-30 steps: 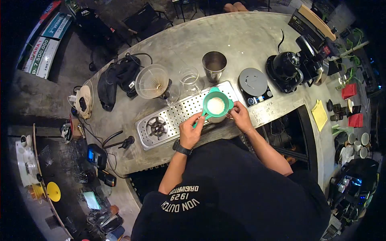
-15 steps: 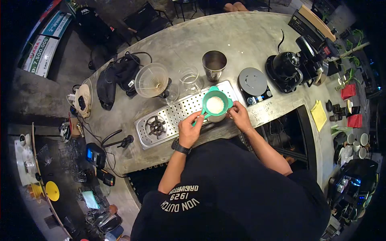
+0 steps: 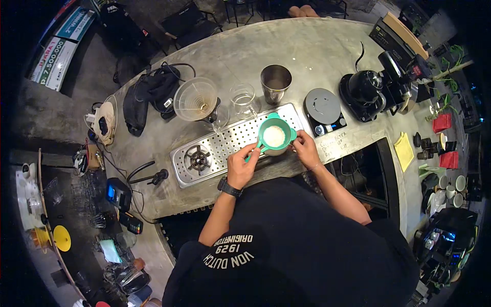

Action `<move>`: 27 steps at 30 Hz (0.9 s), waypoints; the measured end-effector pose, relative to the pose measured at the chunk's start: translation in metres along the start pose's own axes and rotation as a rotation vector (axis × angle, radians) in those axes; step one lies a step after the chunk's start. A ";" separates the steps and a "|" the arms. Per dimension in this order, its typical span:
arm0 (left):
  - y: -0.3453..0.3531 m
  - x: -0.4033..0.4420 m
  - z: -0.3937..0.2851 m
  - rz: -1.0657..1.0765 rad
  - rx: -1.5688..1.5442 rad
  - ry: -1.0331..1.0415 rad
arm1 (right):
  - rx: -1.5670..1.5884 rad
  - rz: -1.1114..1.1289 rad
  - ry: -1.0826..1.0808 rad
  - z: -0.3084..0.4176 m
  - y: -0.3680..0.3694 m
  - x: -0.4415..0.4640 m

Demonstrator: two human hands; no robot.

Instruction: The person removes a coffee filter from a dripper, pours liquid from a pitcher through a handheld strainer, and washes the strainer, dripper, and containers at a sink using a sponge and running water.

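Observation:
A green strainer (image 3: pixel 261 134) with whitish contents sits over the mouth of a greyish cup (image 3: pixel 276 152), above the front edge of a perforated metal drip tray (image 3: pixel 225 148). My left hand (image 3: pixel 242 166) is closed around the strainer's green handle. On the other side, my right hand (image 3: pixel 307 150) is closed with its fingertips at the cup's right side, just under the strainer's rim. Most of the cup is hidden beneath the strainer. Behind the tray stand a metal tumbler (image 3: pixel 276 84), a glass server (image 3: pixel 242 98) and a clear cone dripper (image 3: pixel 195 100) with brownish residue inside.
A round-topped scale (image 3: pixel 323 106) stands right of the tray, with a black gooseneck kettle (image 3: pixel 364 87) beyond it. A black bag (image 3: pixel 151 97) lies on the left of the counter. A yellow cloth (image 3: pixel 404 152) lies at the right, and a card terminal (image 3: pixel 130 223) at the left.
The view has shifted slightly. Both hands keep their hold and the strainer stays over the cup; I see no clear movement of the objects.

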State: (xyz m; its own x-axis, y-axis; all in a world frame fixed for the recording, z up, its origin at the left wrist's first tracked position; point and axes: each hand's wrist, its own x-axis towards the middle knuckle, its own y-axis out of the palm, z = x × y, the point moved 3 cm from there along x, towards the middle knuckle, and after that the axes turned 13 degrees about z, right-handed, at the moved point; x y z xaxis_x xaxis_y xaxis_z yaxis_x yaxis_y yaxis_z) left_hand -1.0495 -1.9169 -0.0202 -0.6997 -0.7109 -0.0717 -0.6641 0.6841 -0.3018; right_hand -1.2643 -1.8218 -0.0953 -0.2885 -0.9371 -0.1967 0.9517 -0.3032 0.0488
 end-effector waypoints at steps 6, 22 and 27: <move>-0.001 0.000 0.003 0.002 -0.011 -0.005 | 0.006 0.021 0.018 0.000 0.000 0.001; 0.000 0.001 0.009 0.020 0.000 -0.036 | 0.038 -0.015 -0.013 0.000 0.001 0.001; 0.000 0.001 0.011 0.026 -0.008 -0.039 | 0.032 -0.013 -0.003 0.003 0.001 0.000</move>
State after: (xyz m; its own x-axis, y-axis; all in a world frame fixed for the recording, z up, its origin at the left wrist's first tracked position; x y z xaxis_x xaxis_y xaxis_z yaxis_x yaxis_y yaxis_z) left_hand -1.0476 -1.9196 -0.0304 -0.7058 -0.6988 -0.1161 -0.6482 0.7032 -0.2920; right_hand -1.2633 -1.8228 -0.0928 -0.3008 -0.9337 -0.1942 0.9442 -0.3202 0.0772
